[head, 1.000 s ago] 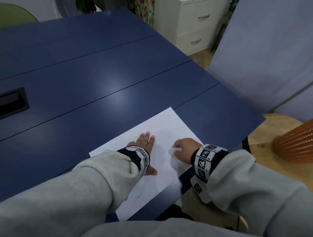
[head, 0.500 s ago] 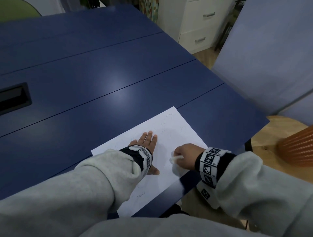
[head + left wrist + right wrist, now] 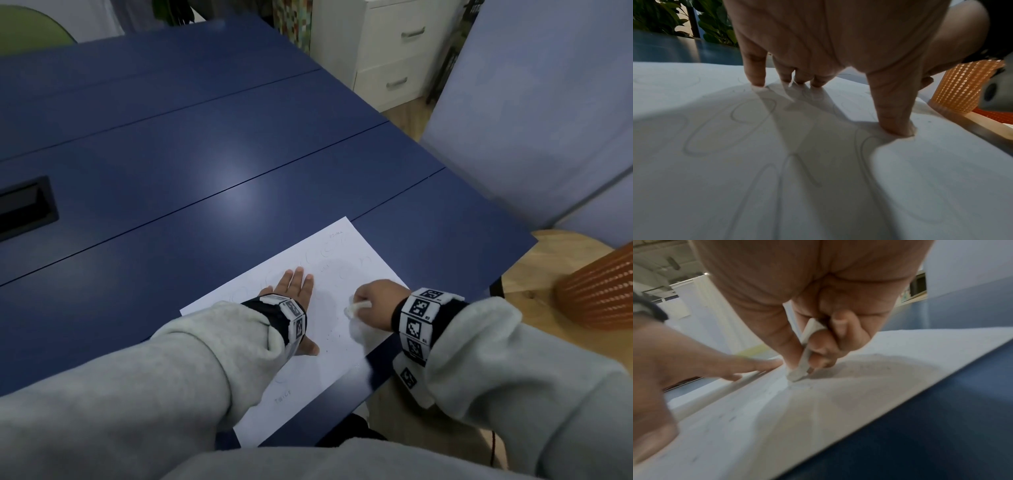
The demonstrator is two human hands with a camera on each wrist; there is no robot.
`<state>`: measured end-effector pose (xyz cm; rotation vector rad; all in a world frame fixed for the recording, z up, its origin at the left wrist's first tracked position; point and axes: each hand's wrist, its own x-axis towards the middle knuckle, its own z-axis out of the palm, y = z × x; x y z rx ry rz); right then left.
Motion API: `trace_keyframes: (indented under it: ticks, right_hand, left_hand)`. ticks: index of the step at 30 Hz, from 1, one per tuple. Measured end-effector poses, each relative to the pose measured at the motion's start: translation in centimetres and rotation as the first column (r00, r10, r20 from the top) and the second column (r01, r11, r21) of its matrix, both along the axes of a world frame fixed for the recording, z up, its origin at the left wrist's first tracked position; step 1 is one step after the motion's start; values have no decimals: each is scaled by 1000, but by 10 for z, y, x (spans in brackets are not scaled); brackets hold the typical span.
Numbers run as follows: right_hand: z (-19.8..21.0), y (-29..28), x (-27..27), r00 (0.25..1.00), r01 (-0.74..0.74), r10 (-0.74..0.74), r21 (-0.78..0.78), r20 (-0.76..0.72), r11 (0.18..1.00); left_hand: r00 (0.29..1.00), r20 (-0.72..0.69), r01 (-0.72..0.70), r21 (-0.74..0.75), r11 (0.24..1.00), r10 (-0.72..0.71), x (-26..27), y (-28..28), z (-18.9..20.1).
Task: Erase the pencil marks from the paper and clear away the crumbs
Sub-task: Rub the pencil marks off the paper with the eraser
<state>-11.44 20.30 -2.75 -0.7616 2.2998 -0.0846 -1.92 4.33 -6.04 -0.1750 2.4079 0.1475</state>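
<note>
Our left hand (image 3: 297,289) stays flat on the paper (image 3: 346,260), fingers (image 3: 756,71) straight and slightly spread. Our right hand (image 3: 378,303) still pinches the eraser (image 3: 800,368), tip on the sheet near the counter (image 3: 205,164) edge, barely shifted since before.

a dark blue table (image 3: 212,144) carries a white sheet of paper (image 3: 346,263) at its near right corner.

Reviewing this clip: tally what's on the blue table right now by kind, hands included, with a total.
Paper: 1
Eraser: 1
Hands: 2, left hand flat on the paper, right hand gripping the eraser
Total: 4
</note>
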Motion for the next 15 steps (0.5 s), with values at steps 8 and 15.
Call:
trace_keyframes:
  ticks: [8, 15]
  right_hand:
    - [-3, 8, 34, 994, -66, 62, 37, 91, 997]
    - [-4, 20, -18, 978, 196, -200, -66, -60, 978]
  left_hand:
    - [1000, -5, -11, 7, 1000, 11, -1, -1, -4]
    - [1000, -15, -27, 17, 999, 27, -1, -2, -4]
